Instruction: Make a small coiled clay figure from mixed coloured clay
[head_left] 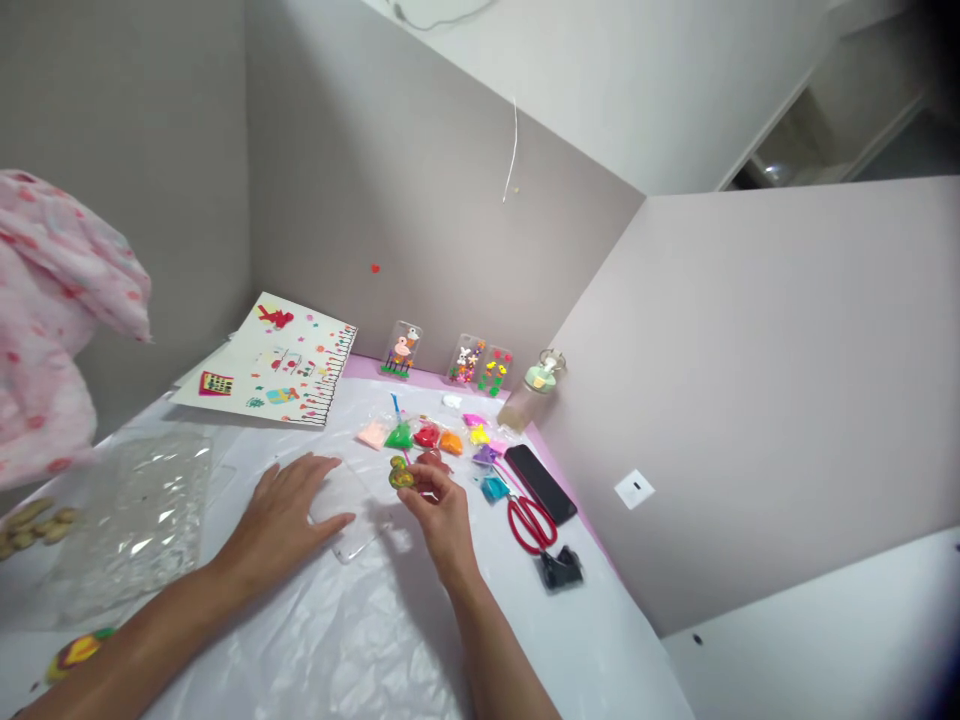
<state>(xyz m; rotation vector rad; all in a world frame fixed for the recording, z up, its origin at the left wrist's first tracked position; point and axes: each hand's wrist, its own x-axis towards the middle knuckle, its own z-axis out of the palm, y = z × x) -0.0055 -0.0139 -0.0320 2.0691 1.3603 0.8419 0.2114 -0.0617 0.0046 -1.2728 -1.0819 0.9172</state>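
Observation:
My left hand [289,510] lies with its fingers spread over the left side of a clear phone case [364,535] on the white table cover. My right hand [441,515] pinches a small rounded green and yellow piece [401,473] between thumb and fingertips, above the case's upper right part. Small packets of coloured clay lie just beyond it, among them green [399,436], red [427,434], orange [451,442] and blue [494,488].
Red-handled scissors [532,525], a black phone [541,484] and a black packet [562,568] lie at the right. Decorated cases [402,350] and a bottle [531,390] stand at the wall. Left are a drawing book [262,365], bubble wrap [142,520] and peanuts [37,528].

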